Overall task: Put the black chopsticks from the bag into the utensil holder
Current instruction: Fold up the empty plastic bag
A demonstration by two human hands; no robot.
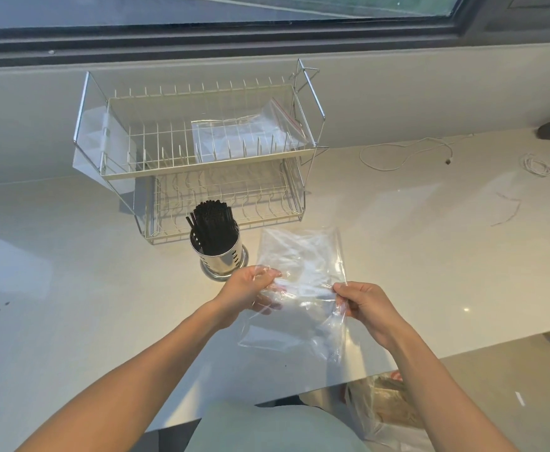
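A bundle of black chopsticks (211, 223) stands upright in the perforated steel utensil holder (222, 258) on the pale counter. Just right of it, both hands hold a clear plastic bag (299, 256) above the counter. My left hand (250, 290) grips the bag's left side, with its fingers under the film. My right hand (363, 303) pinches the bag's right edge. The bag looks transparent, and I see no chopsticks inside it.
A two-tier wire dish rack (201, 158) stands behind the holder with a zip bag (250, 132) on its upper shelf. White cables (407, 151) lie at the far right. The counter's front edge (462, 350) runs diagonally, and another plastic bag (384, 409) sits below it.
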